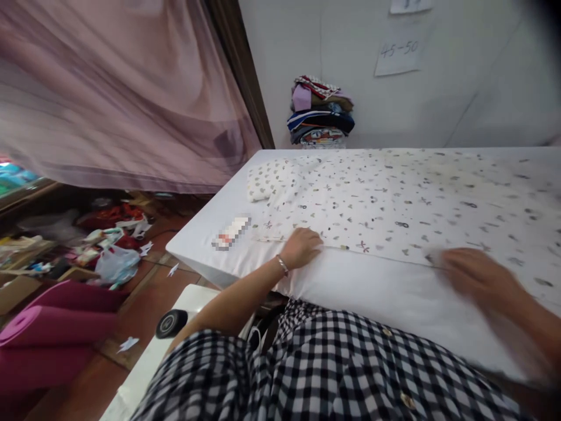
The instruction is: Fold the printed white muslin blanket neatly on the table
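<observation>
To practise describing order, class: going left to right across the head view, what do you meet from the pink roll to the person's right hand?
Pink roll, black disc, pixelated item, left hand, "45-50" paper, right hand.

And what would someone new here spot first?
Probably the big patterned cloth spread over the white table, with the left hand on its near edge and the blurred right hand farther right. Next, maybe the pale pink curtain at upper left and the bright pink roll at lower left.
</observation>
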A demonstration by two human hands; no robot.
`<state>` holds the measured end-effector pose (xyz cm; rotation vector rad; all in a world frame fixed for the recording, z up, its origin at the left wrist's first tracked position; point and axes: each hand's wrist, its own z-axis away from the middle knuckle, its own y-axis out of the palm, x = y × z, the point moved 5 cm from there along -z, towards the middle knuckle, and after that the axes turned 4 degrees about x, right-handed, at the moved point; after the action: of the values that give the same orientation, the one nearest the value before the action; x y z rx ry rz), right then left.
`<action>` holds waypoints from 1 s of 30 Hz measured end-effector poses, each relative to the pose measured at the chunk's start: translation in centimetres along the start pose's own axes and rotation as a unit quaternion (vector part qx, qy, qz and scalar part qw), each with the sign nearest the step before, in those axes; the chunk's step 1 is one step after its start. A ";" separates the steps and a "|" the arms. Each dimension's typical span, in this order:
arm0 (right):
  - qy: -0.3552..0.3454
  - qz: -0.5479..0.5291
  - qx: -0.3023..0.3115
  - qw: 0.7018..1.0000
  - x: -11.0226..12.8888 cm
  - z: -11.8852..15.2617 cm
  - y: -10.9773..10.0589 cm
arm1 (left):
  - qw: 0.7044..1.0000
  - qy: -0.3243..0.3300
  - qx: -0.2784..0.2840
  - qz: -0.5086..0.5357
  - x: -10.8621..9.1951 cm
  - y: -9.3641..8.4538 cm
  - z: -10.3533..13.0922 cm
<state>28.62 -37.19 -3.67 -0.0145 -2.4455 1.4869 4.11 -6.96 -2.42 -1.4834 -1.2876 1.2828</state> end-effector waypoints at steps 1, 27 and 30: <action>-0.026 -0.007 0.024 0.999 0.7 -0.5 0.8 | 1.000 0.021 0.004 0.003 -1.1 1.0 -1.2; -0.006 0.008 0.009 1.000 3.2 -3.6 4.0 | 0.995 0.093 0.000 -0.020 -3.9 4.9 -5.4; -0.013 0.001 -0.001 1.000 3.6 -3.9 3.7 | 0.996 0.088 0.002 -0.014 -4.5 4.9 -5.8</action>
<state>25.56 -31.53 -4.43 0.0022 -2.4686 1.4940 10.87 -11.97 -5.14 -1.5333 -1.1856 1.1083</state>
